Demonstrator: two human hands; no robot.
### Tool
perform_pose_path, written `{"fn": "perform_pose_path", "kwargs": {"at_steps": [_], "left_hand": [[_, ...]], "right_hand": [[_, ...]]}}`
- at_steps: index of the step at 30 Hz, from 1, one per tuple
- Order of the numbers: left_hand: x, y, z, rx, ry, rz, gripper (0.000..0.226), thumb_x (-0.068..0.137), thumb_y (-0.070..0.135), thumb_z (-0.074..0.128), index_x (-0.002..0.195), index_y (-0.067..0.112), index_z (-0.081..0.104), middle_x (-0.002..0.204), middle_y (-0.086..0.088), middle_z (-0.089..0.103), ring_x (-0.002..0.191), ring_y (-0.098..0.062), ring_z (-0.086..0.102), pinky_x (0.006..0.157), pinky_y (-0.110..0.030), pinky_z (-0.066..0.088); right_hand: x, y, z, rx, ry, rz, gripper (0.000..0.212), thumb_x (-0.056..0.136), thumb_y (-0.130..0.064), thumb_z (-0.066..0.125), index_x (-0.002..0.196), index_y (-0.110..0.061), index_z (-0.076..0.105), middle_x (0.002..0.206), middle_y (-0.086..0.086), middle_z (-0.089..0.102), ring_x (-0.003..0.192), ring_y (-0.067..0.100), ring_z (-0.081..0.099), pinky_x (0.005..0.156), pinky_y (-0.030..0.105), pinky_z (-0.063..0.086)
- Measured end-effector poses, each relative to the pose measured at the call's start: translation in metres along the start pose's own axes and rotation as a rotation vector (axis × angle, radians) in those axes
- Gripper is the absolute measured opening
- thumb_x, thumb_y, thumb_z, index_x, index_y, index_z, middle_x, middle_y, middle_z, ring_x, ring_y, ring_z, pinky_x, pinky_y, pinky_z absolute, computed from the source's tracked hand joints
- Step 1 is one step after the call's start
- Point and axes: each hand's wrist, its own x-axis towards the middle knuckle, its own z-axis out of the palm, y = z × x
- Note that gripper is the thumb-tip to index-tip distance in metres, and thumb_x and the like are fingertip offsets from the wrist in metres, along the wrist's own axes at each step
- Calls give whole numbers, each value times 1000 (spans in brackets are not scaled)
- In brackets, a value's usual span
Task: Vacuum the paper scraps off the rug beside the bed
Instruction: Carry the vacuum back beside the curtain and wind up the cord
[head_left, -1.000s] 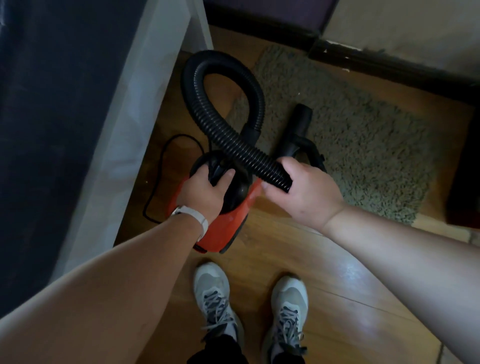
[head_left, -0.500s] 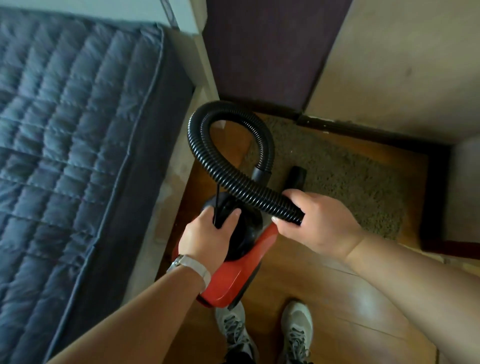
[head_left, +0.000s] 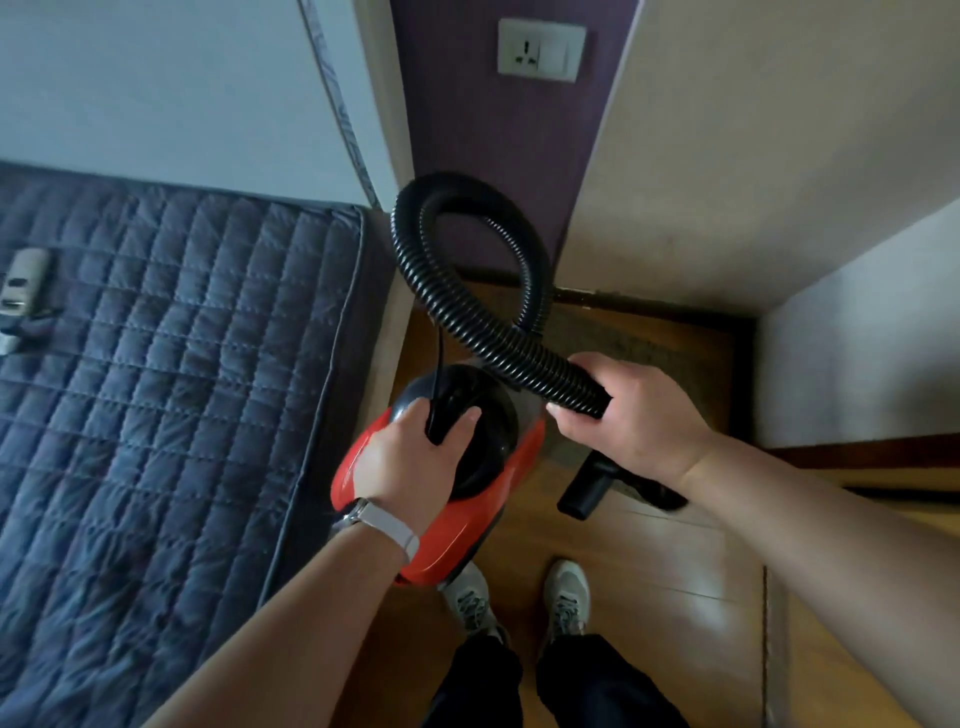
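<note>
– Gripping anything, the left hand (head_left: 415, 457)?
– Yes. Its fingers are curled round the black handle (head_left: 447, 415) on top of the red vacuum cleaner (head_left: 457, 525). The machine is held just beside the edge of the bed (head_left: 156, 389), and its lower end covers part of the left shoe (head_left: 470, 603). A pale band (head_left: 387, 522) sits on that wrist.
– And the right hand (head_left: 628, 415)?
– Fingers and thumb are closed round the end of the black ribbed hose (head_left: 467, 312). The hose rises from the machine, loops up in front of the purple wall (head_left: 493, 145), then crosses over itself on the way down into that hand. Below the hand a black tube (head_left: 587, 488) shows over the wooden floor (head_left: 649, 571).
– Where is the rug (head_left: 639, 348)?
– On the floor beyond both hands, close to the dark skirting board (head_left: 649, 306) at the foot of the wall, to the right of the bed. Most of it is hidden behind the hose and the right hand. The part that shows is dim, so I cannot tell what lies on it.
– Anything else around?
– A thin black cord (head_left: 440, 353) runs up from the handle, beside the hose. 1 white socket (head_left: 540, 50) sits on the purple wall above the loop. A small grey device (head_left: 23, 280) lies on the quilted bed cover at the far left. The person's 2 shoes stand side by side on the floor, the right shoe (head_left: 569, 597) in full view.
</note>
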Motion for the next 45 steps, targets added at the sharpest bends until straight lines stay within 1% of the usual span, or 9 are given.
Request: {"fn": "perform_pose_path", "kwargs": {"at_steps": [8, 15, 19, 26, 30, 33, 36, 39, 45], "left_hand": [[-67, 44, -85, 69, 57, 109, 48, 85, 70, 52, 80, 22, 56, 68, 2, 62, 62, -17, 60, 58, -38, 55], [-106, 79, -137, 43, 171, 120, 46, 84, 69, 55, 85, 24, 61, 70, 5, 64, 64, -15, 62, 60, -38, 57], [-126, 100, -151, 95, 301, 127, 49, 84, 68, 56, 80, 19, 59, 64, 2, 61, 59, -17, 60, 54, -37, 54], [-168, 134, -164, 125, 548, 26, 50, 82, 69, 53, 80, 20, 57, 62, 3, 58, 57, -18, 58, 52, -35, 51], [-194, 138, -167, 116, 657, -45, 60, 73, 81, 37, 78, 24, 56, 60, 5, 60, 58, -15, 60, 54, -34, 52], [-219, 139, -167, 73, 703, -123, 51, 74, 77, 45, 75, 27, 56, 61, 6, 61, 61, -16, 61, 56, -31, 51], [-253, 136, -166, 22, 762, -204, 38, 77, 71, 53, 72, 33, 56, 60, 9, 61, 61, -12, 60, 56, -28, 49], [-286, 124, -166, 9, 833, -308, 40, 79, 70, 54, 82, 32, 65, 62, 10, 63, 64, -12, 62, 57, -27, 47], [-362, 80, -167, 11, 920, -522, 43, 81, 69, 52, 78, 28, 62, 70, 6, 66, 75, -20, 64, 61, -28, 40]], "right_hand": [[-41, -88, -79, 27, 34, 52, 34, 88, -41, 69, 117, -26, 65, 97, -8, 71, 90, 13, 66, 80, 33, 56], [-57, -132, -118, 67, 107, -8, 27, 87, -40, 70, 111, -29, 65, 84, -10, 68, 80, 8, 65, 70, 27, 54], [-53, -148, -143, 141, 157, -85, 22, 86, -37, 72, 105, -29, 66, 80, -7, 68, 75, 7, 62, 66, 24, 50], [-54, -169, -197, 167, -20, -266, 14, 90, -34, 70, 103, -31, 65, 73, -10, 65, 74, -11, 58, 58, 7, 42], [-53, -176, -212, 269, -105, -373, 15, 88, -31, 72, 102, -29, 67, 75, -3, 67, 73, 5, 61, 64, 23, 46], [-49, -184, -209, 307, -172, -464, 12, 86, -32, 74, 94, -31, 66, 77, -5, 66, 70, 8, 62, 67, 36, 51], [-55, -202, -199, 282, -217, -566, 14, 84, -37, 73, 91, -30, 63, 75, -9, 64, 70, 7, 62, 65, 34, 51], [-66, -225, -183, 208, -295, -626, 21, 82, -46, 69, 95, -31, 62, 76, -10, 65, 74, 6, 63, 69, 34, 53], [-111, -282, -137, 124, -374, -814, 26, 81, -45, 70, 101, -28, 64, 82, -8, 67, 82, 14, 65, 73, 34, 52]]}}
